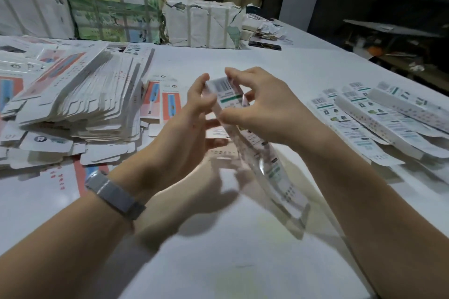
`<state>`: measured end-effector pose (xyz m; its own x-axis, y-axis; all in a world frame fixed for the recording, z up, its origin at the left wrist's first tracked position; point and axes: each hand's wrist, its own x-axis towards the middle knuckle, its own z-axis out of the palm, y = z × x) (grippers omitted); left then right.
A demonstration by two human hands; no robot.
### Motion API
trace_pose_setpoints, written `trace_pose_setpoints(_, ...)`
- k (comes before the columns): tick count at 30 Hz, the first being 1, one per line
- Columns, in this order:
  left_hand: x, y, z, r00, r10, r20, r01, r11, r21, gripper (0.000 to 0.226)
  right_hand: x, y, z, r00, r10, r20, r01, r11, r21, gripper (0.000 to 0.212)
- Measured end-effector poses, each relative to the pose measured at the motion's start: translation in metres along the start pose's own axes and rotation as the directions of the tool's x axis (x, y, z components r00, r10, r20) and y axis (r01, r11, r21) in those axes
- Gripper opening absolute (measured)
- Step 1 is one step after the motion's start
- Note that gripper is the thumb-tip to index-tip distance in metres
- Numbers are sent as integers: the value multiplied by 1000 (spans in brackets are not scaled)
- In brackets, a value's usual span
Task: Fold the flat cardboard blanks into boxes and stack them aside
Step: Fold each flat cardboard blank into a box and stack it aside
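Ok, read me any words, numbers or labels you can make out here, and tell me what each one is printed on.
None can be read with confidence.
Box in both hands: barcode and green band, print blurred.
Folded boxes on the right: barcodes and small text, too small.
Flat blanks on the left: red characters and a round logo, too blurred.
Wrapped bundles at the back: print illegible.

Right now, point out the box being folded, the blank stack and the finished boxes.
box (229, 93): head view, barcode panel at its far end.
blank stack (80, 94): head view, stacked edges at left.
finished boxes (379, 119): head view, top face, at right.
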<state>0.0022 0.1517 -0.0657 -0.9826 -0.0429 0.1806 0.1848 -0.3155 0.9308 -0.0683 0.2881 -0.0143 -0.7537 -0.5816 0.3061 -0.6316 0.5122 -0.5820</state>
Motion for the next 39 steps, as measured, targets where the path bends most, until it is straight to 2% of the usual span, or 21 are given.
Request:
trace_pose_setpoints(1,1,-2,-2,999,18,-39,-11,984,176,66,2,3,-8,999,44,-31,-45,999,-14,72)
trace_pose_setpoints(2,1,-5,-4,995,76,-69,-45,925,377,68,4,7,-17,993,102,-65,-103,995,-15,64)
trace_pose_setpoints(3,-1,-7,-7,987,151,-51,-94,811,578,68,6,14,-27,982,164,-95,-166,986,-19,57)
trace_pose_setpoints(4,-4,-9,-8,979,204,16,-149,654,742,67,8,22,-36,969,219,-117,-225,973,-43,54)
trace_pose_setpoints(5,-6,-11,-9,970,225,97,-199,493,847,65,10,31,-43,956,263,-132,-276,957,-93,54)
trace_pose_setpoints(7,-8,-15,-11,969,163,188,-228,281,932,58,14,52,-55,932,338,-131,-361,903,-234,50)
trace_pose_setpoints(10,-9,-20,-7,990,-18,142,-140,103,985,53,16,82,-61,879,474,-52,-450,788,-420,28)
trace_pose_setpoints(12,-9,-22,-9,988,-85,131,-132,-4,991,53,16,100,-62,839,542,-53,-496,720,-486,43)
trace_pose_setpoints(14,-9,-21,-10,988,-74,134,-136,-32,990,52,18,108,-64,832,530,-161,-531,680,-506,55)
trace_pose_setpoints(17,-7,-22,-7,992,17,123,-123,-29,992,44,23,103,-59,871,406,-276,-490,699,-521,54)
trace_pose_setpoints(23,-6,-26,5,975,218,51,-28,-107,994,40,25,72,-21,971,217,-101,-239,893,-381,41)
trace_pose_setpoints(25,-5,-27,10,976,204,75,-43,-158,987,31,23,66,-11,981,185,-54,-192,929,-317,37)
trace_pose_setpoints(28,-5,-25,9,977,96,192,-166,-233,958,23,23,61,-5,985,159,-66,-171,948,-269,31)
trace_pose_setpoints(30,-6,-18,2,965,66,254,-235,-215,948,24,24,60,-7,978,147,-150,-175,965,-197,28)
trace_pose_setpoints(31,-8,-15,0,951,104,290,-268,-184,946,25,24,60,-8,968,139,-209,-172,973,-152,26)
trace_pose_setpoints(33,-7,-14,-4,890,301,343,-328,-101,939,40,26,61,-11,934,121,-338,-150,987,-62,24)
trace_pose_setpoints(34,-6,-13,-3,858,416,301,-314,-39,949,48,26,61,-12,910,116,-397,-133,991,-16,23)
trace_pose_setpoints(35,-5,-12,-2,838,511,193,-272,85,959,52,27,60,-11,888,117,-445,-116,993,29,25)
trace_pose_setpoints(36,-3,-12,-1,845,533,39,-215,273,938,53,28,61,-10,871,124,-475,-103,992,71,27)
trace_pose_setpoints(38,1,-11,-1,894,393,-215,-123,677,726,55,31,62,-7,869,170,-464,-110,982,154,35)
trace_pose_setpoints(39,3,-10,-2,906,313,-286,-93,805,585,57,32,62,-5,878,216,-427,-137,968,208,39)
